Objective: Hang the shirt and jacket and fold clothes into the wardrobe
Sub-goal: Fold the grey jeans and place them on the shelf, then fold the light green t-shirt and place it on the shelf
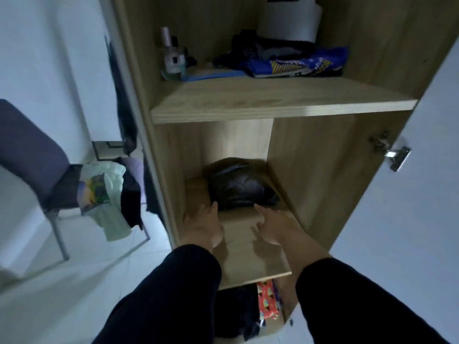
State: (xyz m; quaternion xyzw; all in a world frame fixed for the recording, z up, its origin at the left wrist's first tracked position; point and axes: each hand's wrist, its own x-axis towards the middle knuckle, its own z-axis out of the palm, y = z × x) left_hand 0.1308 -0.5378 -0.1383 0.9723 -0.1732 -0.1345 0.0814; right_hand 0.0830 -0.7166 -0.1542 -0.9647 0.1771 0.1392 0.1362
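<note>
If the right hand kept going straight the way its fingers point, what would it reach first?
Most likely the dark folded garment at the back of the middle shelf. The right hand is open, fingertips aimed at the garment's front edge, apparently just short of it; depth is hard to judge in this single view.

Black bundle (242,187) — light-wood wardrobe (283,103)
</note>
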